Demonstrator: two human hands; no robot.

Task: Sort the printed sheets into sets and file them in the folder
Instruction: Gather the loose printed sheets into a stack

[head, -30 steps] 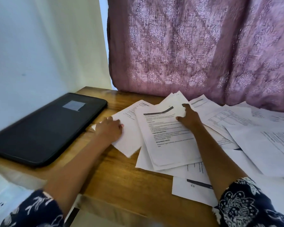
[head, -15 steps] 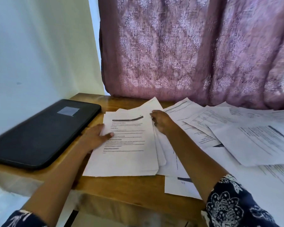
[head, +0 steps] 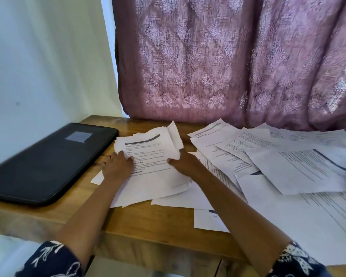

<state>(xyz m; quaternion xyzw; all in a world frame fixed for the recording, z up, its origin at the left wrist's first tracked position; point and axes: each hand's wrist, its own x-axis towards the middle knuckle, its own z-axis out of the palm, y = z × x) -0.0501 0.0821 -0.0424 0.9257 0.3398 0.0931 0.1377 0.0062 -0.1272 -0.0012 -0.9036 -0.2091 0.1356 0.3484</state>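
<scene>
i see my left grip lying flat, fingers relaxed, on the left edge of a stack of white printed sheets on the wooden worktop. my right grip pinches the stack's right edge. the closed black rectangular folder lies just left.

The folder lies on the left part of the table, beside the wall; just right of it sits a stack of sheets, with the left hand flat on its left side and the right hand gripping its right edge; further right, loose sheets overlap across the table; the curtain hangs behind them.
</scene>
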